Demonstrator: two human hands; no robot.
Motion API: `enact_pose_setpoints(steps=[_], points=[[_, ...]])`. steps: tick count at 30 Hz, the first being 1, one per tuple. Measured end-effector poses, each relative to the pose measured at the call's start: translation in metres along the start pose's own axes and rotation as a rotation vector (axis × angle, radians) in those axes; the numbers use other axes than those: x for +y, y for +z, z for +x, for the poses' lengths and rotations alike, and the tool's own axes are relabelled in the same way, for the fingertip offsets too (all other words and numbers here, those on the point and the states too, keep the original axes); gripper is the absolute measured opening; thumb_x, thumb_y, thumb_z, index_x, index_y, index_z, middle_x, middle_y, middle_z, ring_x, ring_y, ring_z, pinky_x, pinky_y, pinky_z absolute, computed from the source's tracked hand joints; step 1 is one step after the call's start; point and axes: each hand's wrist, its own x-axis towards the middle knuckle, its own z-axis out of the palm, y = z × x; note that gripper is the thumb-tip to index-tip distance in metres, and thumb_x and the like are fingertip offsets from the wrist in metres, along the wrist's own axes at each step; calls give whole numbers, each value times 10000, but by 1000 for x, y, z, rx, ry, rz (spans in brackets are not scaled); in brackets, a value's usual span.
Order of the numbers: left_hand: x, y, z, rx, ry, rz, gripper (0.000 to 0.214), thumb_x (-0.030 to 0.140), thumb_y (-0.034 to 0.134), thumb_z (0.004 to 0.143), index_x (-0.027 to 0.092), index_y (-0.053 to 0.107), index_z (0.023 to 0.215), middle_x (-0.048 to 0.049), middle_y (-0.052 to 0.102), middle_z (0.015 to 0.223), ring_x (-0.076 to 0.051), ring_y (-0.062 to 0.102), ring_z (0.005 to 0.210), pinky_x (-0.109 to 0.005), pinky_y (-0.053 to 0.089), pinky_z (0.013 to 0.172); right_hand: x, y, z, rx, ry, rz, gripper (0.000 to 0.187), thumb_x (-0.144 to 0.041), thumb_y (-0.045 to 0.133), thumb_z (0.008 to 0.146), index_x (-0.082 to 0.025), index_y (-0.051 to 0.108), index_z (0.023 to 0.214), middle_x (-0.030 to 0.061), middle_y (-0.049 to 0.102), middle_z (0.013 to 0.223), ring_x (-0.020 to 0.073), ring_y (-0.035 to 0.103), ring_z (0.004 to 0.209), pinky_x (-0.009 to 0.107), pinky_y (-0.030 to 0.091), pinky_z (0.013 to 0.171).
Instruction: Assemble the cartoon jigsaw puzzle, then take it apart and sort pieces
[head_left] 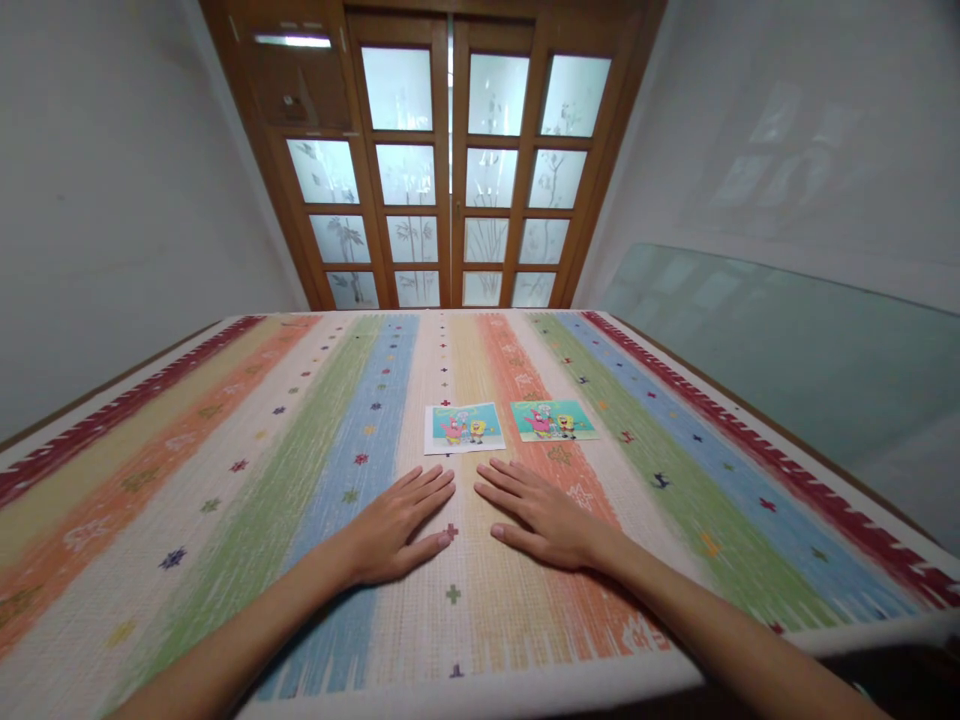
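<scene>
My left hand (pixel 397 525) lies flat on a striped, many-coloured mat (pixel 225 480), palm down, fingers stretched out and empty. My right hand (pixel 541 518) rests flat beside it, fingers likewise extended and holding nothing. Their fingertips point toward each other, a small gap apart. Just beyond the fingertips lie two cartoon picture cards side by side: the left card (pixel 463 427) has a white border, the right card (pixel 553 420) has none. Neither hand touches a card.
The mat covers a table whose near edge (pixel 480 690) runs below my forearms. A wooden door with frosted glass panes (pixel 450 170) stands behind the table. A pale wall is at the left, and a glass panel (pixel 787 350) leans at the right.
</scene>
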Motion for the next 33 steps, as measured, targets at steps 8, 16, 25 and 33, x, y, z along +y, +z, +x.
enact_pose_setpoints(steps=[8,16,25,33], points=[[-6,3,-4,12,16,0,651,504,452,1063,262,240,1628,-79,290,1655,-276,287,1534,-523,244,1268,-2,-2,0,-29,24,24,626,-535,450,1049,-253,352,1599,88,272,1672,263,202,1565,527,176,1279],[-6,4,-1,23,2,2,614,493,458,1066,264,296,1611,-74,333,1640,-269,316,1524,-519,256,1265,-2,-2,-1,-23,12,17,623,-529,445,1054,-251,344,1603,87,270,1676,253,196,1567,506,155,1284],[-5,3,0,25,-2,-13,600,486,453,1068,261,308,1606,-83,351,1629,-267,328,1519,-533,278,1256,-4,-4,1,-33,17,12,625,-533,435,1054,-232,361,1596,104,273,1670,263,208,1563,528,174,1277],[-4,1,1,14,-4,-6,589,491,443,1071,236,341,1592,-88,339,1634,-262,315,1523,-517,259,1266,-5,-5,1,-55,25,13,627,-529,424,1059,-208,364,1594,116,263,1673,267,174,1570,525,159,1281]])
